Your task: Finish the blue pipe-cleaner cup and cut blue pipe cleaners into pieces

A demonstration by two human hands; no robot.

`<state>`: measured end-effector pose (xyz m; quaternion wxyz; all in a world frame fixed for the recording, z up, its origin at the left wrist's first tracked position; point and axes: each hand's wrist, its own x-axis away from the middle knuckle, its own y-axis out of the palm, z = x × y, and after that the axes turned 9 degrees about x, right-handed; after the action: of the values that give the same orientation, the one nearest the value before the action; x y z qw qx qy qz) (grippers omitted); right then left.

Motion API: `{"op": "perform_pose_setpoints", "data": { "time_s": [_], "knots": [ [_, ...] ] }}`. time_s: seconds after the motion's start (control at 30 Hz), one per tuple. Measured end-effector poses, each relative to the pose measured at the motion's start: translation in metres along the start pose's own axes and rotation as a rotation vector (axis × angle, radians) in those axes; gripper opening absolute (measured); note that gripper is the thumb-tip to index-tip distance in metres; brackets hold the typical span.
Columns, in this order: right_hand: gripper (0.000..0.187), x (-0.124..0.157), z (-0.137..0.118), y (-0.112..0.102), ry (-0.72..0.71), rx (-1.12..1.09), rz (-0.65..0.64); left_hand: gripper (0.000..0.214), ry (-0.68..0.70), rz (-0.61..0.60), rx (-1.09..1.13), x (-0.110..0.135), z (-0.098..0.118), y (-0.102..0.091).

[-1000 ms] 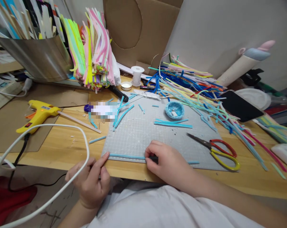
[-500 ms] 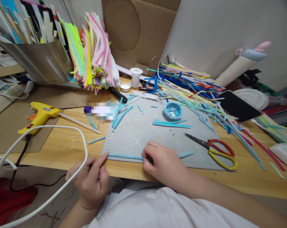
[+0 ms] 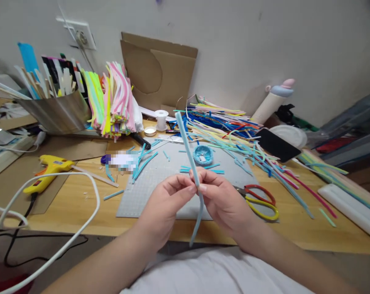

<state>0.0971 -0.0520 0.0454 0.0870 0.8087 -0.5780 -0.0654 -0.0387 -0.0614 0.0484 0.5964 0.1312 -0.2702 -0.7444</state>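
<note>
A light-blue pipe cleaner point(image 3: 187, 149) is held up in front of me, slightly bent, its lower end hanging towards my lap. My left hand point(image 3: 169, 202) pinches it near the middle between thumb and fingertips. From the other side my right hand point(image 3: 223, 200) grips the same spot, the fingertips of both hands meeting. Behind them lies the grey cutting mat point(image 3: 126, 204), bearing a small round blue fuzzy bowl shape point(image 3: 203, 154) and several short blue pieces point(image 3: 146, 165). Scissors point(image 3: 261, 210) with red and yellow handles rest beyond my right hand, their blades partly hidden.
On the left are a yellow glue gun point(image 3: 50, 171) and a looping white cable point(image 3: 95, 204). A metal container point(image 3: 56, 116) of sticks and bundled pipe cleaners point(image 3: 120, 98) stand behind. Loose pipe cleaners point(image 3: 215, 118), a phone point(image 3: 276, 145) and a bottle point(image 3: 272, 100) are at the right.
The pipe cleaner has been lifted off the mat. My left hand has moved right and my right hand has stayed on it; both now pinch its middle. The view has tilted up.
</note>
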Motion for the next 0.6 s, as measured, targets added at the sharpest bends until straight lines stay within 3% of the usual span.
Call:
{"op": "perform_pose_setpoints", "data": {
  "time_s": [0.23,0.6],
  "knots": [
    [0.003,0.018,-0.007,-0.031,-0.073,-0.044,0.017,0.011,-0.187,-0.089,0.142,-0.011,-0.008,0.033],
    [0.008,0.04,-0.011,-0.076,-0.109,0.21,0.02,0.013,-0.47,-0.251,-0.009,-0.018,-0.013,0.049]
  ]
}}
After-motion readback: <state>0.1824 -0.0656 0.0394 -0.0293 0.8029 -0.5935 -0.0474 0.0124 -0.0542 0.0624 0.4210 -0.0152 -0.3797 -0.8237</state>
